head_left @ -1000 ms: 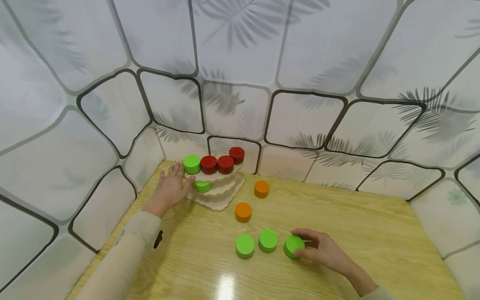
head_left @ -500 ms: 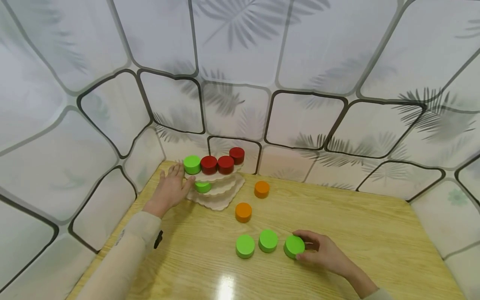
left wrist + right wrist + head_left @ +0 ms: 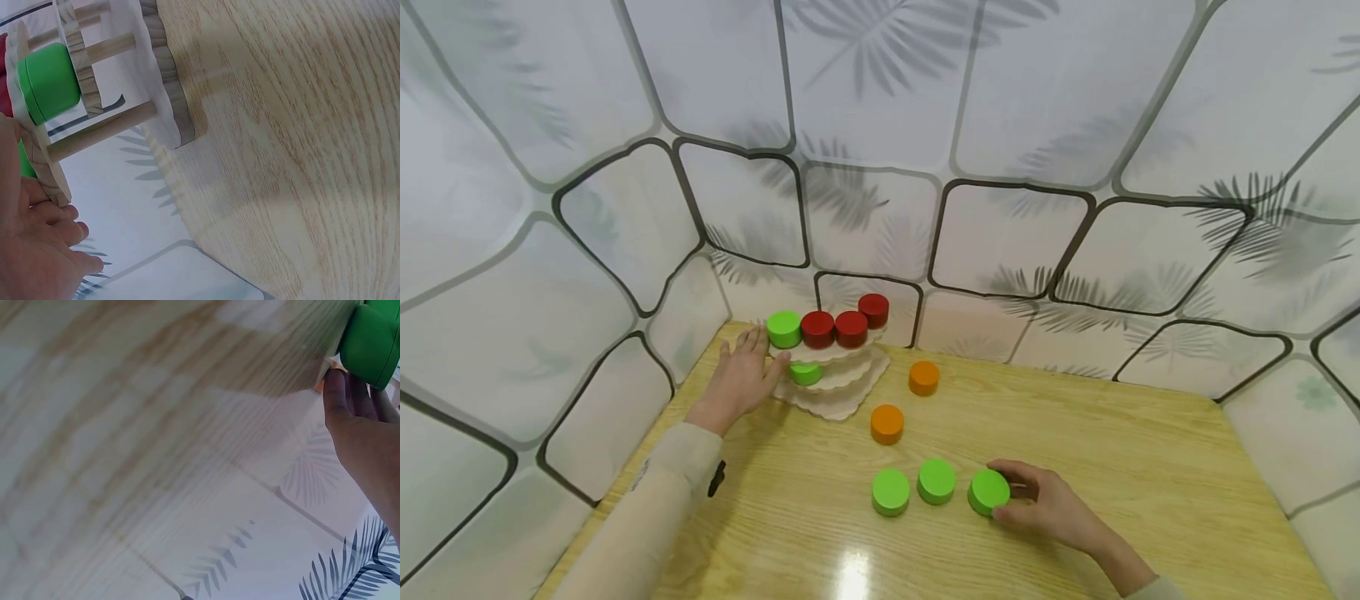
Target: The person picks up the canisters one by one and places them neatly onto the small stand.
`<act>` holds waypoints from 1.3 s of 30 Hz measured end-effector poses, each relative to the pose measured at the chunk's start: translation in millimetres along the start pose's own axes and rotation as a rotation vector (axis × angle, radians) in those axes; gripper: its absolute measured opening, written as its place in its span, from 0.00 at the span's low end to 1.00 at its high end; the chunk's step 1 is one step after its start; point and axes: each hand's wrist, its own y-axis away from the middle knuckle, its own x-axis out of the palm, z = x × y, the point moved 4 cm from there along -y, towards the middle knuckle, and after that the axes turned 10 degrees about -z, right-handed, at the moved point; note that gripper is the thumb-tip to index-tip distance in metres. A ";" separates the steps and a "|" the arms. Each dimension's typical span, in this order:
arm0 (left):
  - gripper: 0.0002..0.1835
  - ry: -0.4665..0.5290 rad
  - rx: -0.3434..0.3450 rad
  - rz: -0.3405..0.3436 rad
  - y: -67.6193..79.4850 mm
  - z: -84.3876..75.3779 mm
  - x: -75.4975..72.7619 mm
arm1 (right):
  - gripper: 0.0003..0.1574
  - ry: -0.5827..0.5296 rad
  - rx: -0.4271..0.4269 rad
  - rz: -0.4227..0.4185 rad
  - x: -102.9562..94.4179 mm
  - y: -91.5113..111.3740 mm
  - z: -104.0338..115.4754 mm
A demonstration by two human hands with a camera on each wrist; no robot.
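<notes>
The rightmost green container sits left of the right hand, its thumb and fingers pinching it, well in from the worktop's right edge; the left hand, fingers extended, touches the tiered stand near the far left corner.

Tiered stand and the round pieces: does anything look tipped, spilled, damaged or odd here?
Nothing stands out. The stand is upright; its red pieces and green pieces sit flat. The orange pieces and three loose green pieces on the table look intact, with no spill showing.
</notes>
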 end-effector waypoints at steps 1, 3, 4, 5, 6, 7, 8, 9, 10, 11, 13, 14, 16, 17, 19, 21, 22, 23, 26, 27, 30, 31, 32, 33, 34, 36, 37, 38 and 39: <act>0.44 0.000 0.001 -0.001 0.1 0.2 0.1 | 0.41 0.001 0.005 -0.002 0.1 0.0 -0.1; 0.44 0.000 0.002 -0.002 0.2 0.8 0.7 | 0.41 0.004 0.012 -0.005 0.5 -0.2 -0.3; 0.44 0.001 0.001 -0.001 0.3 1.0 0.9 | 0.41 0.008 0.014 -0.008 0.7 -0.3 -0.4; 0.45 0.001 0.001 0.000 0.3 1.3 1.3 | 0.41 0.010 0.015 -0.011 0.9 -0.5 -0.7; 0.45 0.000 0.001 0.000 0.3 1.5 1.6 | 0.41 0.016 0.015 -0.014 1.1 -0.7 -0.9; 0.45 0.001 -0.001 0.001 0.4 1.7 1.7 | 0.41 0.020 0.013 -0.018 1.2 -1.0 -1.1; 0.45 0.001 -0.002 0.002 0.4 1.8 1.7 | 0.41 0.026 0.009 -0.022 1.4 -1.3 -1.3; 0.45 0.001 -0.002 0.002 0.3 1.8 1.6 | 0.41 0.032 0.003 -0.027 1.5 -1.6 -1.3; 0.44 0.000 -0.001 -0.001 0.2 1.6 1.4 | 0.40 0.038 -0.003 -0.031 1.5 -1.9 -1.2; 0.44 0.000 0.000 0.000 0.0 1.4 1.1 | 0.40 0.040 -0.010 -0.037 1.4 -2.2 -0.7; 0.44 0.001 0.001 0.000 -0.5 0.7 0.3 | 0.40 0.044 -0.026 -0.049 1.0 -3.0 0.6; 0.44 0.001 0.002 0.000 -0.8 0.5 0.1 | 0.40 0.048 -0.036 -0.055 0.7 -3.5 1.6; 0.43 0.002 0.002 0.004 -1.2 0.0 -0.4 | 0.40 0.056 -0.056 -0.065 -0.1 -4.9 4.4; 0.43 0.004 0.000 0.008 -1.3 -0.1 -0.5 | 0.40 0.059 -0.062 -0.072 -0.6 -5.7 5.8; 0.43 0.006 -0.002 0.011 -1.3 0.0 -0.5 | 0.39 0.065 -0.072 -0.088 -1.4 -7.5 8.9; 0.43 0.007 -0.005 0.015 -1.2 0.3 -0.2 | 0.39 0.069 -0.071 -0.108 -2.0 -9.6 12.1; 0.43 0.008 -0.006 0.016 -1.2 0.6 0.0 | 0.39 0.069 -0.072 -0.119 -2.3 -10.7 13.8; 0.43 0.007 -0.007 0.017 -1.1 0.9 0.3 | 0.38 0.065 -0.066 -0.133 -2.4 -12.0 15.4; 0.43 0.005 -0.008 0.020 -0.8 1.5 0.8 | 0.37 0.066 -0.062 -0.171 -2.3 -16.8 21.1; 0.43 0.005 -0.009 0.020 -0.8 1.6 0.9 | 0.37 0.066 -0.061 -0.182 -2.0 -18.6 23.1; 0.43 0.007 -0.010 0.021 -0.7 1.8 0.8 | 0.36 0.060 -0.052 -0.209 -0.9 -24.2 28.5; 0.43 0.008 -0.010 0.021 -0.7 2.0 0.9 | 0.36 0.056 -0.050 -0.214 -0.3 -26.2 30.2; 0.43 0.007 -0.008 0.020 -0.7 1.7 0.6 | 0.36 0.052 -0.050 -0.218 0.5 -28.1 31.7; 0.44 0.008 -0.007 0.020 -0.8 1.5 0.6 | 0.36 0.050 -0.051 -0.223 1.4 -30.0 33.2; 0.44 0.007 -0.005 0.020 -0.8 1.5 0.7 | 0.36 0.046 -0.053 -0.230 2.3 -32.0 34.7; 0.44 0.004 -0.003 0.019 -0.7 1.3 0.9 | 0.35 0.041 -0.061 -0.231 5.0 -36.5 37.5; 0.44 0.002 -0.002 0.018 -0.6 1.1 0.9 | 0.35 0.042 -0.066 -0.232 6.4 -38.7 38.9; 0.44 0.001 -0.002 0.017 -0.4 0.7 0.9 | 0.35 0.043 -0.071 -0.233 7.8 -40.9 40.5; 0.44 0.001 -0.004 0.017 -0.1 0.8 1.1 | 0.35 0.045 -0.075 -0.234 9.3 -43.0 42.4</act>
